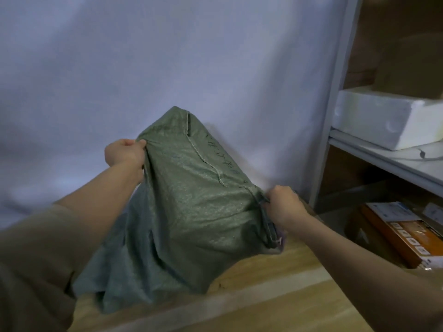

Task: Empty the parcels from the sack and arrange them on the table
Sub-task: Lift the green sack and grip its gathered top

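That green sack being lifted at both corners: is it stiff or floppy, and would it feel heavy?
Probably floppy: the green sack drapes in loose folds onto the wooden table below where the left hand and right hand grip it. Its woven sheen suggests a slightly slippery surface. The bulging middle hints at something bulky inside, so it may be fairly heavy, though nothing inside shows.

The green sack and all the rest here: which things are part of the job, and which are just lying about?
Part of the job:
green sack
left hand and right hand gripping it
wooden table

Lying about:
white foam box
shelf
orange box
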### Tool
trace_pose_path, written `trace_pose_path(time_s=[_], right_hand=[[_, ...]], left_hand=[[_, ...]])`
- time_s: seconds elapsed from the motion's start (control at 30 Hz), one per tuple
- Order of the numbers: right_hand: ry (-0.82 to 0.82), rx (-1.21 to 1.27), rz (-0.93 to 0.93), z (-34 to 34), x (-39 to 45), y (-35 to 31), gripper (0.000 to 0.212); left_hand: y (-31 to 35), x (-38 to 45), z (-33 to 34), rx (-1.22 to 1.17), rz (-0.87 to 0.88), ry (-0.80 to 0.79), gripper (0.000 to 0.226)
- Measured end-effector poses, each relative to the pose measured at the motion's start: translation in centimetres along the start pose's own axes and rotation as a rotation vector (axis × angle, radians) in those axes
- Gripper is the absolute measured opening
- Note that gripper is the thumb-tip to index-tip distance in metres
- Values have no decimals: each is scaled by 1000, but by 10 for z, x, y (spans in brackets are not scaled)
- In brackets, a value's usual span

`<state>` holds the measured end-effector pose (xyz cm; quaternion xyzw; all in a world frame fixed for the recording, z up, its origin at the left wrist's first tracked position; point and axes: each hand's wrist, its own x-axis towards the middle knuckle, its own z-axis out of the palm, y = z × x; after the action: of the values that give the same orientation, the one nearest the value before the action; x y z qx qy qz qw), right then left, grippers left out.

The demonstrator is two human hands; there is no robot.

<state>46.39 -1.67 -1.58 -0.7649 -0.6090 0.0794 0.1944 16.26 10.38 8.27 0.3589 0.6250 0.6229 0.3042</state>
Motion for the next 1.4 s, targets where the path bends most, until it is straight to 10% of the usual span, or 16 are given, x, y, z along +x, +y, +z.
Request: trace_pose_path(time_s=[0.5,0.67,0.93,1.03,1.17,1.4], right_hand=[[735,706,-205,-116,113,-191,14],[455,310,-326,-68,112,-178,16],[334,296,-310,-47,81,-174,24],[250,271,-299,-48,65,-188,33],[36,329,-390,-55,45,-188,54],[74,-239,-119,-70,47,-167,95]], left_hand=[[59,48,-107,-254,134,-56,21],[12,55,-158,576,-167,-349,32],[6,58,-132,356,91,-468,108],[-9,54,-110,478,201,-547,95],[-23,60,-90,634,461,-450,13],[-13,80,-100,590,463,-301,16]])
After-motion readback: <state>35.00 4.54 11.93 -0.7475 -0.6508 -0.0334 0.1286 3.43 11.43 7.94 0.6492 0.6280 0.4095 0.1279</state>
